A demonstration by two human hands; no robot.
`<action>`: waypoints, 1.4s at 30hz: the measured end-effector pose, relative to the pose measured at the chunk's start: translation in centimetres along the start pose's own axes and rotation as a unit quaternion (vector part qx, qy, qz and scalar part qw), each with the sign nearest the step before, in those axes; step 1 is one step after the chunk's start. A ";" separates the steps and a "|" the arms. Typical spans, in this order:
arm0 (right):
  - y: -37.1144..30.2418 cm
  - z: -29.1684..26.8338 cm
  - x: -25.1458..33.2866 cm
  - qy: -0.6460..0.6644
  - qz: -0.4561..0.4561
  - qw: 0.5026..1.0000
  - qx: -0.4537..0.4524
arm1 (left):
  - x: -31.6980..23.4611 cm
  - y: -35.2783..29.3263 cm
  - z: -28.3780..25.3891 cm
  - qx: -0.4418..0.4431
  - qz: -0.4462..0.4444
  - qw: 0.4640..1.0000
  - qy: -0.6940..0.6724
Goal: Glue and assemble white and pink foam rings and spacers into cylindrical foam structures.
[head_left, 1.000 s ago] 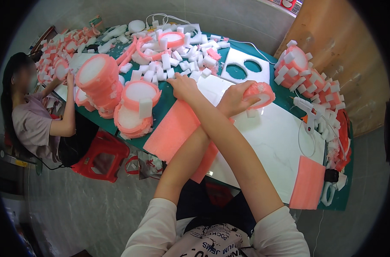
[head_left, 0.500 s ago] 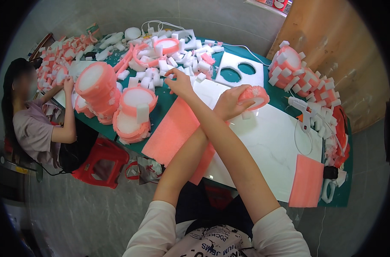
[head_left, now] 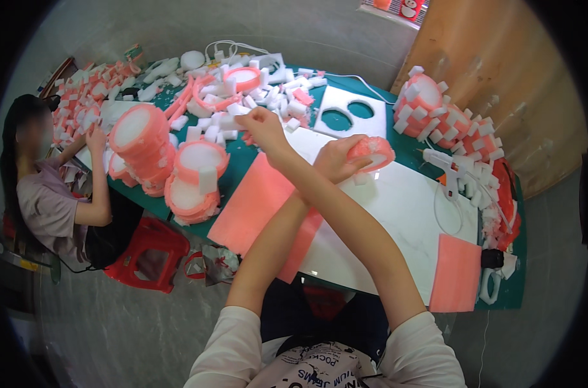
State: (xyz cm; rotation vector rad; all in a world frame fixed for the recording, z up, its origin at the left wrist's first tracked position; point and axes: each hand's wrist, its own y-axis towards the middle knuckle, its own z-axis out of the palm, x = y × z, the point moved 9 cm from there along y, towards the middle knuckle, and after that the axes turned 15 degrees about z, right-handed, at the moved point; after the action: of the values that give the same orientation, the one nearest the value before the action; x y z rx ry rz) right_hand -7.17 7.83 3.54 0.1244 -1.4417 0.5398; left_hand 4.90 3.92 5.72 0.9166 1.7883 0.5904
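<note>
My forearms cross, the right one over the left. On the right, my left hand (head_left: 338, 158) is wrapped round a round pink foam piece (head_left: 373, 152) with a paler inner face, held tilted above the white marble-patterned board (head_left: 384, 220). A small white block shows just under it. My right hand (head_left: 266, 132) has reached across to the left, to the edge of the loose foam pile. Its thumb and fingers are pinched at the end of a white foam block (head_left: 229, 122). Below that hand lies a flat pink foam sheet (head_left: 252, 207).
Stacked pink-rimmed foam rounds (head_left: 139, 145) stand left, beside a seated co-worker (head_left: 55, 187). A white sheet with two holes (head_left: 323, 126) lies behind. To the right are a white glue gun (head_left: 444, 169), foam rounds studded with blocks (head_left: 423, 107) and another pink sheet (head_left: 455, 275).
My right hand's fingers have come together at a white block in the pile. My left hand still holds the pink round piece. The whole view has shifted slightly.
</note>
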 end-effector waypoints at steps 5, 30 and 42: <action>-11.9 -2.4 10.3 -0.067 -0.222 0.973 0.018 | -0.1 0.1 -0.6 -0.057 0.007 0.998 -0.041; -20.0 -18.3 6.8 -0.365 -0.365 0.808 -0.284 | -1.5 0.4 0.2 -0.014 0.018 0.993 0.113; -19.9 -17.6 6.9 -0.379 -0.369 0.811 -0.250 | -1.2 0.2 0.0 -0.018 0.021 0.992 0.121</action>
State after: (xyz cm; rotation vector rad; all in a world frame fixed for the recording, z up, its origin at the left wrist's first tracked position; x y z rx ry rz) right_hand 17.40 -0.73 12.30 0.4957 -2.0887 -0.6216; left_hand 5.21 3.04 6.54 0.8897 1.9703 0.7855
